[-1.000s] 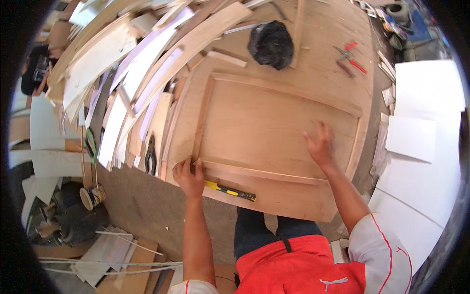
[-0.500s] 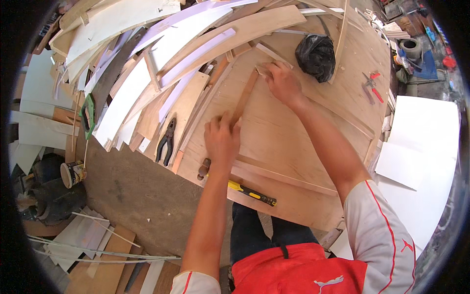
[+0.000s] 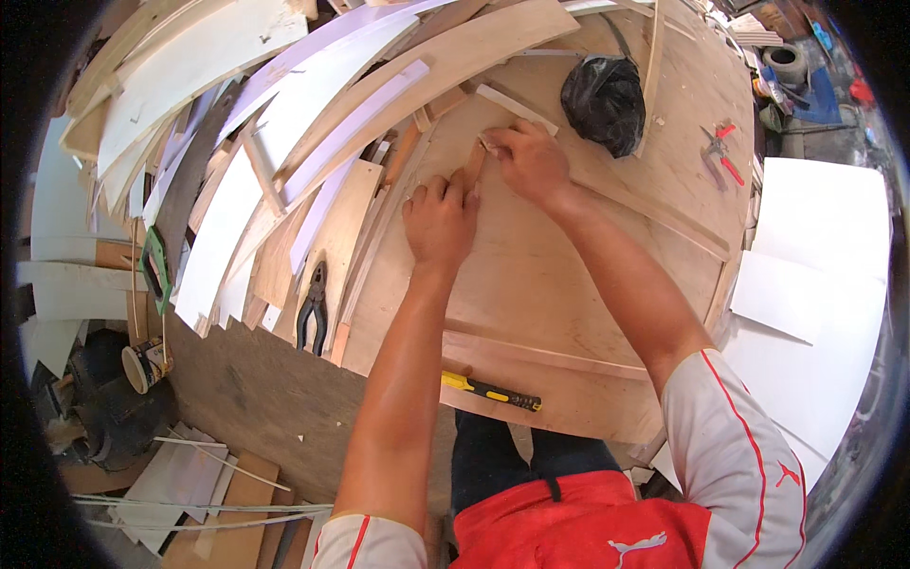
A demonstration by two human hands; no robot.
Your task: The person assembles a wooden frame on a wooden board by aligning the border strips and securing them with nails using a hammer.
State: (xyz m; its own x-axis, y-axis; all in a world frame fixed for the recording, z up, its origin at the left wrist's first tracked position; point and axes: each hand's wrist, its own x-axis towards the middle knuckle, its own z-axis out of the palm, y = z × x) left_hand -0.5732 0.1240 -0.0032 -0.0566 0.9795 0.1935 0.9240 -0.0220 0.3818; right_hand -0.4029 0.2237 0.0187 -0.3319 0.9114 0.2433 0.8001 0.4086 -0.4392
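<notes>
A narrow brown wooden strip (image 3: 476, 165) lies over the plywood panel (image 3: 540, 275) in front of me. My left hand (image 3: 442, 220) is closed round it, knuckles up, hiding its near part. At the strip's far end, my right hand (image 3: 533, 167) pinches thumb and forefinger at a small pale bit too small to name. Thin battens, one a pale short batten (image 3: 518, 109), border the panel beyond and to the right of my hands. Near the front edge rests a yellow-and-black tool handle (image 3: 493, 390), its other end hidden by my left forearm.
Black-handled pliers (image 3: 313, 308) lie on boards at the left, by a heap of offcuts (image 3: 256, 204). A black plastic bag (image 3: 604, 104) sits at the far right, and red-handled cutters (image 3: 722, 155) rest near the right edge. A green-handled saw (image 3: 154, 268) hangs at far left.
My left hand has moved away from me along the strip, closer to my right hand. Less of the strip shows between them. The hammer head seen earlier is now hidden behind my left forearm.
</notes>
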